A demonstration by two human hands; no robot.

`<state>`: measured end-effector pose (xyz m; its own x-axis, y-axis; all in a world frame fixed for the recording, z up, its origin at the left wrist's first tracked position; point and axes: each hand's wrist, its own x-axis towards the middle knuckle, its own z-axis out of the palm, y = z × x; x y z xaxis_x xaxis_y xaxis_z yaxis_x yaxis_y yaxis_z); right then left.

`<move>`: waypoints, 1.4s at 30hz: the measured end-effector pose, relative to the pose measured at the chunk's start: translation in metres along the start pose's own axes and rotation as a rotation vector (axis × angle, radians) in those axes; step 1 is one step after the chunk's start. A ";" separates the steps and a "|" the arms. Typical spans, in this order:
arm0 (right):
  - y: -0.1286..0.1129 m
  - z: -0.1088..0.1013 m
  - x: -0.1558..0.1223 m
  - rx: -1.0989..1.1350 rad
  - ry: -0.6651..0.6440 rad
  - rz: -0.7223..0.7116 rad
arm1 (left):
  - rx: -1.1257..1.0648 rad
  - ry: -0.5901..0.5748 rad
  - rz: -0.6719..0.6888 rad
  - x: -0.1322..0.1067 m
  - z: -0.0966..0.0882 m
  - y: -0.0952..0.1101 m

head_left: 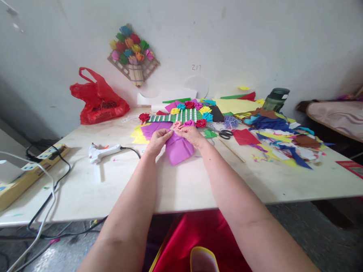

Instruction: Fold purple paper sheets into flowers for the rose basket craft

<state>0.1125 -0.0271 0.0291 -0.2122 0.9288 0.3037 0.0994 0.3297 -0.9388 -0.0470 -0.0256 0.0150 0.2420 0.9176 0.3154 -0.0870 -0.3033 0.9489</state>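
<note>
A piece of purple crepe paper [179,151] hangs between my two hands over the front middle of the table. At its upper left edge, the thumb and fingers of my left hand [160,141] pinch it. My right hand [191,135] pinches the upper right edge, its fingers partly hidden behind the paper. Just beyond lies a green and white striped craft piece [170,118] bordered with paper flowers in red, pink, yellow and blue. More purple paper [156,129] rests on yellow sheets [139,134] left of my hands.
A white glue gun [103,152] lies to the left, near a power strip [24,174] with cables. Black-handled scissors [226,134] and a thin wooden stick [233,151] lie right. Coloured paper scraps [279,137], a dark green bottle [276,100] and a red plastic bag [100,99] stand around.
</note>
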 end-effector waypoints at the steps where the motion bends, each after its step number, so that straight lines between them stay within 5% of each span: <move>1: -0.001 0.000 0.000 0.000 0.005 -0.003 | -0.016 -0.012 -0.010 -0.001 0.000 0.001; 33: 0.000 0.001 -0.004 0.031 -0.150 0.172 | -0.039 0.062 0.006 0.001 0.001 -0.005; 42: -0.006 0.000 -0.006 0.042 -0.128 0.093 | 0.006 0.121 0.023 0.007 -0.003 -0.013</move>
<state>0.1127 -0.0342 0.0328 -0.3266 0.9249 0.1947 0.0839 0.2335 -0.9687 -0.0467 -0.0150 0.0045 0.1213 0.9346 0.3343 -0.0850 -0.3257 0.9416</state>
